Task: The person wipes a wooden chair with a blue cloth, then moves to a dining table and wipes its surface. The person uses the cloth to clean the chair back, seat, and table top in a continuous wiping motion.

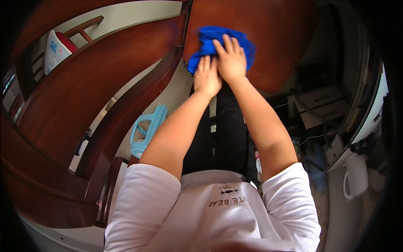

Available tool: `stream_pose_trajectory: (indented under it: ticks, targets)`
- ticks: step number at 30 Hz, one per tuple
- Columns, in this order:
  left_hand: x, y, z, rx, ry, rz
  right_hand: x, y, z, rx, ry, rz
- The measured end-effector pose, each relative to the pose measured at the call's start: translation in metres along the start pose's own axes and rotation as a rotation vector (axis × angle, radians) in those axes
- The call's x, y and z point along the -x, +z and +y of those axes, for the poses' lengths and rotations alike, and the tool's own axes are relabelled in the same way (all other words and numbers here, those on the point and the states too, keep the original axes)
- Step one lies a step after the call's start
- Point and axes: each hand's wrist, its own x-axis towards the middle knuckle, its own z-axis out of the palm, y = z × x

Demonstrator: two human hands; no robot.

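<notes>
My left hand [207, 78] and my right hand [232, 63] both press on a crumpled blue cloth [209, 37]. The cloth lies against a glossy reddish-brown wooden panel [267, 41], and its lower left corner reaches past the panel's edge. Spread fingers of my right hand rest on the middle of the cloth. My left hand sits lower, with its fingertips on the near edge. Both arms stretch forward, and the wrists are close together. Some fingers are slightly blurred.
Curved wooden rails [104, 85] frame the left side. Below them stands a light-blue plastic item with a looped handle [149, 130]. A white printed object [56, 52] is behind the rails. Drawers [321, 104], cables and a white jug [355, 176] are at the right.
</notes>
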Motion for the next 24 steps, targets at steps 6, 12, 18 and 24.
stream_pose_trajectory:
  ticks: [6,12,18,24]
  targets:
    - [0.000,0.023,0.070,-0.158,0.287,-0.253,0.061,-0.010,0.079,0.038,0.229,0.106]
    - [0.015,0.032,0.083,-0.201,0.339,-0.489,0.118,0.016,0.083,-0.057,0.644,0.094]
    - [0.021,0.038,0.059,-0.400,0.420,-0.451,0.100,0.039,0.052,-0.511,1.154,0.202]
    - [0.011,0.015,0.016,-0.403,0.361,-0.354,0.061,0.035,-0.011,-0.935,1.259,0.339]
